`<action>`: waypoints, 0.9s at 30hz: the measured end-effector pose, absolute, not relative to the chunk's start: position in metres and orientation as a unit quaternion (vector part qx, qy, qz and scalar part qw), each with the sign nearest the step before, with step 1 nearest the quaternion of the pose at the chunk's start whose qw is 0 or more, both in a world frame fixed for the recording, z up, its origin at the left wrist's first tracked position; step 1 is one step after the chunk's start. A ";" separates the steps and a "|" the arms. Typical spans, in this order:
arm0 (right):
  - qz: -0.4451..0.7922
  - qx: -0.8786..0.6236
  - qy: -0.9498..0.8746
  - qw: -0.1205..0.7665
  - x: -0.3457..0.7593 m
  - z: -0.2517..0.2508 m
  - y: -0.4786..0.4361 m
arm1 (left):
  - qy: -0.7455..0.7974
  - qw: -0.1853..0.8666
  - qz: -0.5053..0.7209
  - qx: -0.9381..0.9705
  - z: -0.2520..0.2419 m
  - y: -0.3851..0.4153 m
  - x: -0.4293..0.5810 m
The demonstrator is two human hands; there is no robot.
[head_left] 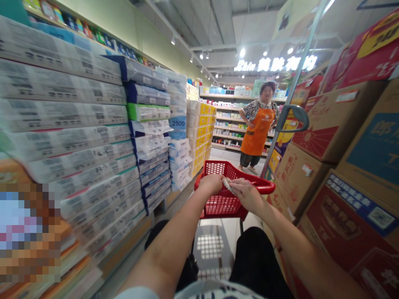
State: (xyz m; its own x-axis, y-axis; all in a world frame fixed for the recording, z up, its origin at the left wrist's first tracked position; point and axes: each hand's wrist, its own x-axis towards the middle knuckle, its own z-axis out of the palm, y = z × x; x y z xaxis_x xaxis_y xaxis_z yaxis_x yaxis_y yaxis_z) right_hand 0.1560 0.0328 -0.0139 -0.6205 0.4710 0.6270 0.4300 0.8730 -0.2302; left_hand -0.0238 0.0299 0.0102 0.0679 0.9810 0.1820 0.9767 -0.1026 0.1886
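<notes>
It helps to hold the cart (222,206) steady with the left hand (212,183), curled on its bar (263,187), while the right hand (245,192) pinches what looks like a cloth (227,185).

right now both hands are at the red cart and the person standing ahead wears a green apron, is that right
Not quite: the apron is orange, not green, as the head view shows. The rest holds: the left hand and right hand are at the red cart, and the person stands ahead.
</notes>
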 end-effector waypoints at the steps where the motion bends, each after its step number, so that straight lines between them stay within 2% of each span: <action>1: 0.029 -0.269 -0.891 0.363 0.158 -0.015 0.034 | 0.671 0.009 0.134 0.730 0.010 0.030 -0.024; 7: 0.009 -0.265 -0.890 0.370 0.159 -0.019 0.038 | 0.659 0.012 0.141 0.739 0.008 0.031 -0.023; 12: -0.021 -0.333 -0.853 0.400 0.158 -0.017 0.042 | 0.673 0.004 0.143 0.726 0.010 0.029 -0.022; 16: -0.058 -0.292 -0.877 0.378 0.153 -0.016 0.037 | 0.675 0.001 0.135 0.726 0.009 0.028 -0.022; 22: -0.062 -0.346 -0.858 0.375 0.153 -0.011 0.052 | 0.676 -0.012 0.141 0.723 0.008 0.029 -0.023; 27: -0.036 -0.309 -0.881 0.357 0.141 -0.008 0.057 | 0.671 -0.019 0.133 0.729 0.007 0.030 -0.024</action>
State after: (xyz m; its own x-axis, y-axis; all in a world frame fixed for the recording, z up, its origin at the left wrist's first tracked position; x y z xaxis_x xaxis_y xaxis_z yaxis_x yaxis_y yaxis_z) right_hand 0.1412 0.0570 -0.0076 -0.5540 0.5190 0.6509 0.5698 0.8064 -0.1581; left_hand -0.0237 0.0302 0.0066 0.0636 0.9735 0.2196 0.9836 -0.0983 0.1509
